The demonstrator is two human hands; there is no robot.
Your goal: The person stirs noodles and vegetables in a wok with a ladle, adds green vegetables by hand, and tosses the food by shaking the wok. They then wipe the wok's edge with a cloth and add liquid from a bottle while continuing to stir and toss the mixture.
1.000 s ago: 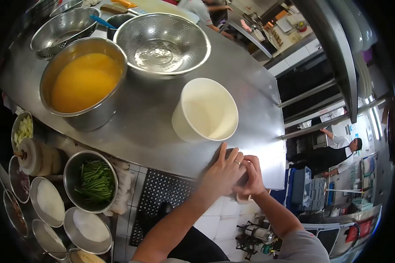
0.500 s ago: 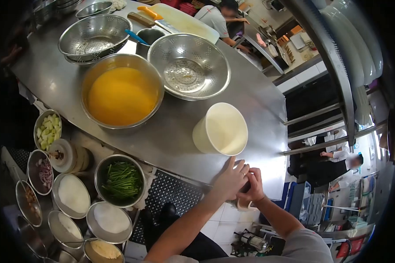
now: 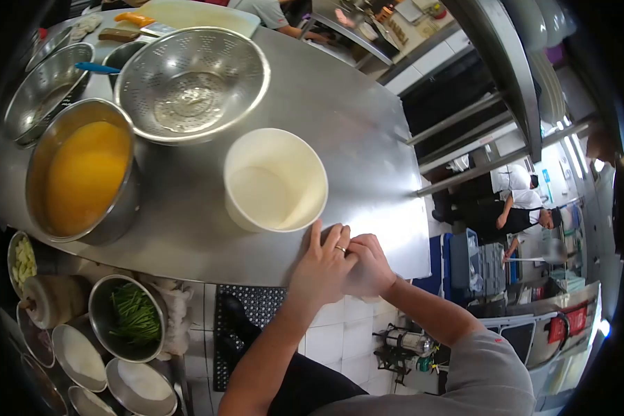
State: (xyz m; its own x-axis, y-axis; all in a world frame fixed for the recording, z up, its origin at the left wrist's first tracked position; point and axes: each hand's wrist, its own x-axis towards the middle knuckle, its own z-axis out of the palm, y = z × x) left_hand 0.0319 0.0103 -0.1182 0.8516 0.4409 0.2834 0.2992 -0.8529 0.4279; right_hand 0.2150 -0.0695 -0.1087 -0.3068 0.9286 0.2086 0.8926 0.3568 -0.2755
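Observation:
My left hand (image 3: 321, 267) and my right hand (image 3: 371, 269) are pressed together at the front edge of the steel counter (image 3: 357, 132). The left hand wears a ring, and its fingers lie stretched over the curled right hand. Anything between the palms is hidden. Just beyond the fingertips stands an empty white tub (image 3: 239, 211), upright and a finger's width from them.
A steel pot of orange liquid (image 3: 83, 173) and two colanders (image 3: 191, 83) (image 3: 45, 87) stand at the left. Bowls of green stalks (image 3: 132, 312) and white powder (image 3: 80, 347) sit below the counter. A black mat (image 3: 246, 305) covers the floor. A co-worker (image 3: 520, 208) bends at the right.
The view has swung, so the counter things sit further left and higher. My hands stay clasped at the counter edge, a little closer to the white tub.

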